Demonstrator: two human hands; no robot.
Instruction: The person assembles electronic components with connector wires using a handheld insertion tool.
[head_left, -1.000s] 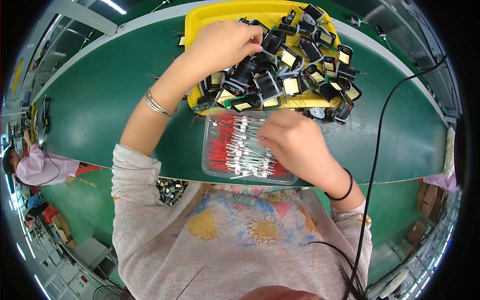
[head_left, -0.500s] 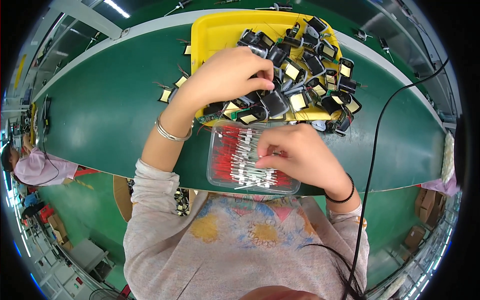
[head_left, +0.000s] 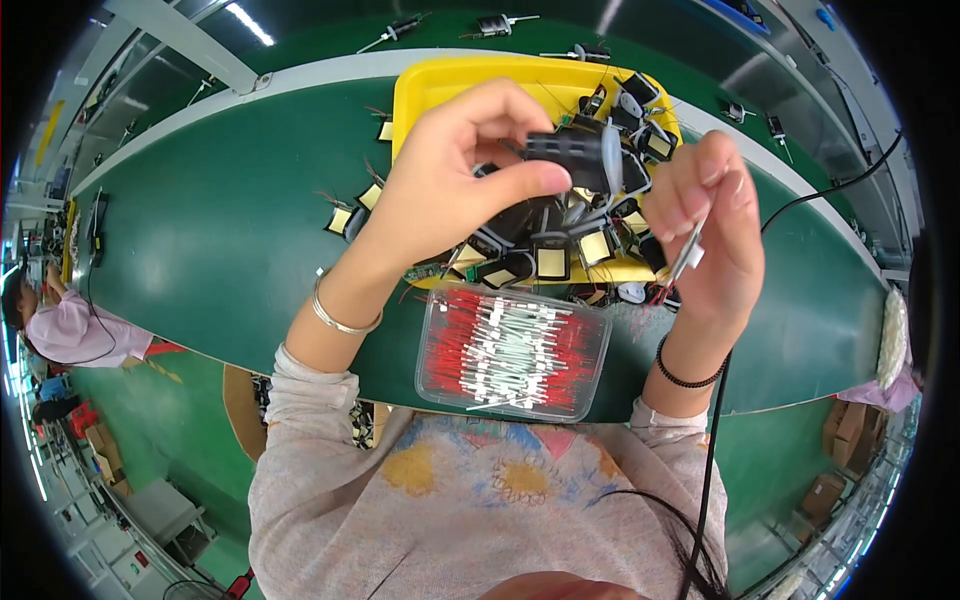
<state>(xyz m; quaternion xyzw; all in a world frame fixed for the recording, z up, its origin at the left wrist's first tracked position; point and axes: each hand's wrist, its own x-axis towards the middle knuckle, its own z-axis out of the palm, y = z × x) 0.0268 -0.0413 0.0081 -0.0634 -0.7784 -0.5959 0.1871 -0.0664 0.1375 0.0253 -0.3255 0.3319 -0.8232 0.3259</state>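
Note:
My left hand (head_left: 455, 170) grips a black plastic housing (head_left: 575, 152) with a grey rim, above the yellow tray (head_left: 440, 78). On the right, my right hand (head_left: 722, 225) is raised and pinches a thin white lead (head_left: 690, 248) with a white connector and red wires at its lower end. Its top end sits between thumb and fingertips. Below both hands lies a clear plastic box (head_left: 424, 385), filled with rows of similar white leads with red ends. Several black housings (head_left: 551, 258) with cream pads and fine wires are heaped in the tray.
More housings (head_left: 342, 218) lie on the green table (head_left: 210, 220) left of the tray. A black cable (head_left: 822, 187) hangs across the right side. Beyond the white rail (head_left: 310, 68) are several black devices (head_left: 500, 25). Another person in pink (head_left: 80, 330) sits far left.
My right hand has risen from the clear box, up and right, with a lead in it. My left hand has lifted a black housing out of the heap.

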